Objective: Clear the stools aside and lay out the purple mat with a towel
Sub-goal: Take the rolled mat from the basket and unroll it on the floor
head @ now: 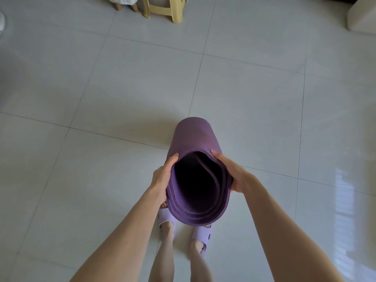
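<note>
A pale, glossy tiled floor (101,88) was viewed from head height, looking down. At the far left edge, a sliver of a white object (1,21) was seen, too cropped to be identified. At the top, left of centre, 2 stools were set side by side, well apart from the person: a white-cushioned stool (122,0) with wooden legs and, just to its right, a yellow plastic stool (162,9). Only their lower parts were shown. Below centre, the left hand (161,178) was curled round the left side of the purple mat (195,137), with its thumb laid by the rim and its fingers out of sight behind the roll. The mat was rolled loosely and held in front of the person's legs. Its open end was turned up toward the camera, so the coiled layers and dark hollow were seen. Its far end was pointed down at the floor, and whether it touched the tiles could not be told. The right hand (234,174) was clasped on the right side of the roll in the same way, thumb at the rim. Under the roll, 2 feet in lilac slippers (165,218) were planted on the tiles. In the top right corner, part of a cream-coloured piece of furniture (362,19) was shown.
</note>
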The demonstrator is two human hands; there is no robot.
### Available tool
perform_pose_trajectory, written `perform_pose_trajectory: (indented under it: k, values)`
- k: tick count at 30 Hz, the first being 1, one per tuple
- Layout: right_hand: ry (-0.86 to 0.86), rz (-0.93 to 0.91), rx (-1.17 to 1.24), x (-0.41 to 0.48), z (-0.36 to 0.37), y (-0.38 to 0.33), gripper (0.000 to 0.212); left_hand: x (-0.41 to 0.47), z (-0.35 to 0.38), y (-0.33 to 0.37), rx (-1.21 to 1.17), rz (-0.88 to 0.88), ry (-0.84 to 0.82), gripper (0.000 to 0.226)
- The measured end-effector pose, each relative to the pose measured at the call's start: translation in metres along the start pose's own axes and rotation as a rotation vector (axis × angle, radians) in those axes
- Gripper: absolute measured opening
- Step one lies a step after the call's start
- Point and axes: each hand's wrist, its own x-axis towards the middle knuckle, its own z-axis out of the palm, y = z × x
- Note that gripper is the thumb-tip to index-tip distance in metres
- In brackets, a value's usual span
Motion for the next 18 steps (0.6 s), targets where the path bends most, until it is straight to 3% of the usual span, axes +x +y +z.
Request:
perform_pose_trajectory:
  k: [5, 12, 18]
  values:
    - [-0.045, -0.093, 0.128, 0.022, -0.006, 0.010, 0.089, 0.023, -0.001, -0.005, -0.005, 0.107, -0.012, 0.056]
    - [-0.041, -0.294, 0.238, 0.071, -0.009, 0.016, 0.057, 0.083, -0.001, -0.001, -0.015, 0.278, -0.076, 0.042]
    - [0.004, -0.405, 0.277, 0.148, -0.001, 0.027, 0.057, 0.170, -0.016, -0.004, 0.036, 0.354, -0.137, 0.042]
